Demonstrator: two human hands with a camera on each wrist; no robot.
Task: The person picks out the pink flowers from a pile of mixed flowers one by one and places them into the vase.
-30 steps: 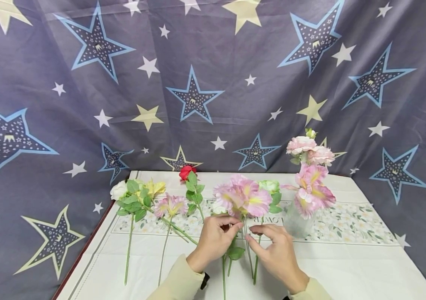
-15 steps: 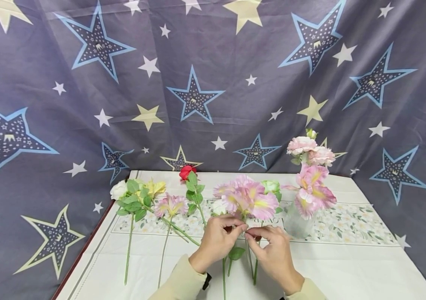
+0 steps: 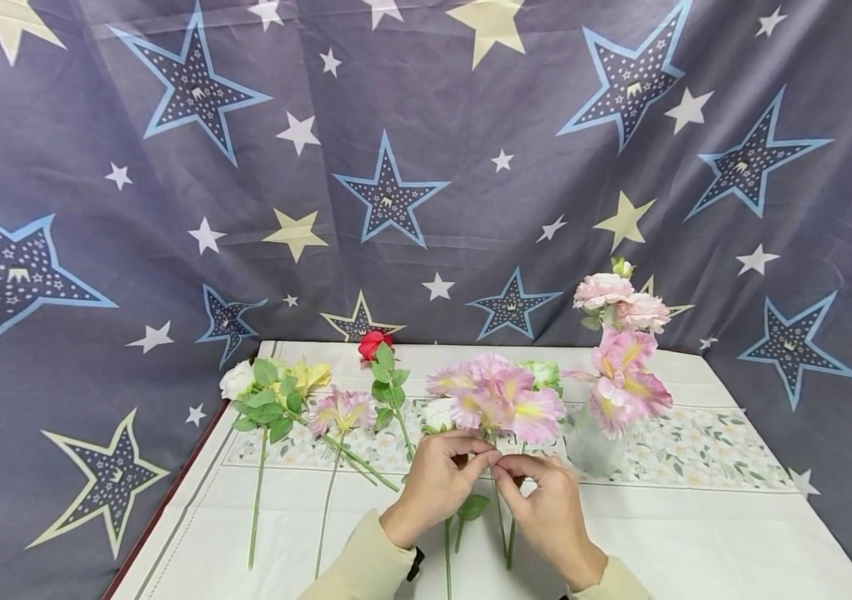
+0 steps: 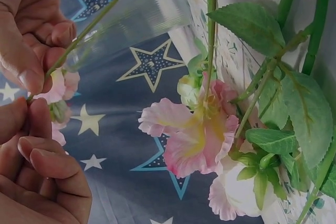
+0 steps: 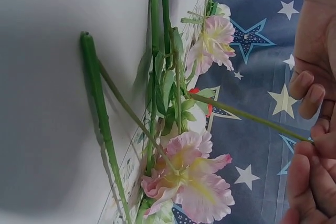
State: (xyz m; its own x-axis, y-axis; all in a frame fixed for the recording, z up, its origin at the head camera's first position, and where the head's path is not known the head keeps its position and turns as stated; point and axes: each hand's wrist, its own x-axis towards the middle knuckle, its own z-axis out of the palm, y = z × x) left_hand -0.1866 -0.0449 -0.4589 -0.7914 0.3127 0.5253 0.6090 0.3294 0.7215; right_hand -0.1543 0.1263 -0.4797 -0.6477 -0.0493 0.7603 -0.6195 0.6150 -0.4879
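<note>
The fingertips of my left hand (image 3: pixel 437 482) and right hand (image 3: pixel 546 504) meet at a thin green stem, both pinching it just below pink artificial irises (image 3: pixel 497 392) in the head view. In the left wrist view the pinched stem (image 4: pixel 97 22) slants from the fingertips to the top edge. The right wrist view shows this stem (image 5: pixel 247 115) too, running leftward from the fingers. Behind it, another pink iris (image 5: pixel 202 190) lies on the table with its stem. The held flower's own head is outside both wrist views.
A clear vase (image 3: pixel 597 446) at right holds pink flowers (image 3: pixel 628 379). A white rose (image 3: pixel 237 381), a yellow flower (image 3: pixel 311 377), a pink iris (image 3: pixel 343 410) and a red rose (image 3: pixel 375 345) lie at left. A green flower (image 3: pixel 542 373) lies behind the hands. A star-patterned cloth (image 3: pixel 426 167) hangs behind.
My right hand has moved slightly left, so its fingertips now meet the left ones at the stem. The front pink iris head has shifted to the right.
</note>
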